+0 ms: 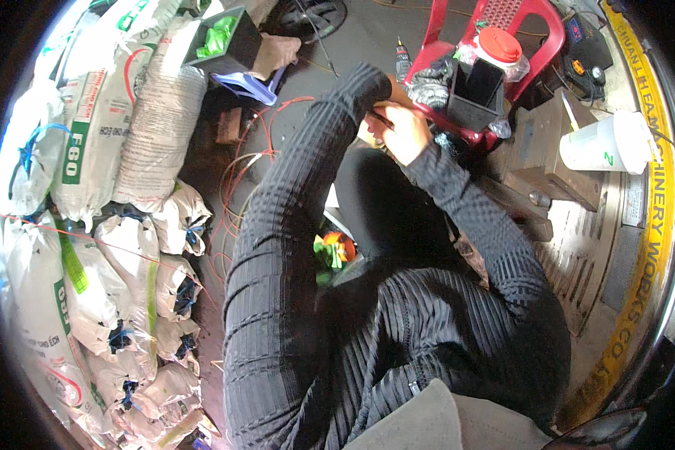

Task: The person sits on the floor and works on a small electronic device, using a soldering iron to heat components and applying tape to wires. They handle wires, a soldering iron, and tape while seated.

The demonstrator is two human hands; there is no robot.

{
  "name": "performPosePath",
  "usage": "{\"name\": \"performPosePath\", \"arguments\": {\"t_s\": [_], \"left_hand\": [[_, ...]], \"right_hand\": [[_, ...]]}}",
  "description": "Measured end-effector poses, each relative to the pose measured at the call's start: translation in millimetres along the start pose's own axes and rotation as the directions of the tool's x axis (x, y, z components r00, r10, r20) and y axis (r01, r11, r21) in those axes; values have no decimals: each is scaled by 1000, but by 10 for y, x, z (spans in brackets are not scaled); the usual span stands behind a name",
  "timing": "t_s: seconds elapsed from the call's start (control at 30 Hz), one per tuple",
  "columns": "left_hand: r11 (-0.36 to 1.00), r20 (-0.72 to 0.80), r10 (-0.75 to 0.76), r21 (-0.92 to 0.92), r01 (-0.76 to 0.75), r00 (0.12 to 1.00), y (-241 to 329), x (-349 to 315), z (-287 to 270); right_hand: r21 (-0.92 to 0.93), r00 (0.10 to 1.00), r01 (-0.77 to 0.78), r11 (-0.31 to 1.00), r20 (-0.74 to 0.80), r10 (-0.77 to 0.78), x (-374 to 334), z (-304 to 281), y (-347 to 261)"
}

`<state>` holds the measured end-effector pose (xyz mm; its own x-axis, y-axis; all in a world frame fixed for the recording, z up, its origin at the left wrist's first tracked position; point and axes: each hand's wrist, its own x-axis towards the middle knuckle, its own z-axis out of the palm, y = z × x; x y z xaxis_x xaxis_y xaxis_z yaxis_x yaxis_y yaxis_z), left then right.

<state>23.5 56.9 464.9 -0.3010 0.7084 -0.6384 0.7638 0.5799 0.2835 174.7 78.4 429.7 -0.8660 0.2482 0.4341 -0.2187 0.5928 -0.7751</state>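
Observation:
My two hands meet above my knee, just past the black cloth of my leg (382, 202). My right hand (405, 135) has its fingers curled inward, pinched around something too small or too hidden to name. Only a sliver of my left hand (399, 94) shows beyond its dark ribbed sleeve (352, 97); its fingers are hidden behind the wrist and the other hand. Close by on the right stands a red plastic chair (536, 52), bearing a dark open bin (476, 94), a grey bundle of cloth or gloves (430, 88) and a red-lidded clear jar (499, 46).
Stacked white sacks (161, 120) fill the left side. A black bin with green contents (221, 41) sits over a blue stool (256, 86). Red cables (266, 120) cross the floor. To the right, a white lidded cup (604, 142) is near a metal block (551, 142) beside a yellow machine edge (656, 210).

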Motion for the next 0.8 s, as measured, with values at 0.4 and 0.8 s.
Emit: {"name": "performPosePath", "arguments": {"t_s": [0.4, 0.8], "left_hand": [[234, -756, 145, -600, -765, 638, 255, -870, 543], [465, -678, -245, -710, -529, 693, -130, -1625, 1399]], "right_hand": [[801, 648, -589, 108, 388, 656, -410, 49, 399], [412, 389, -908, 73, 767, 510, 119, 167, 284]]}}
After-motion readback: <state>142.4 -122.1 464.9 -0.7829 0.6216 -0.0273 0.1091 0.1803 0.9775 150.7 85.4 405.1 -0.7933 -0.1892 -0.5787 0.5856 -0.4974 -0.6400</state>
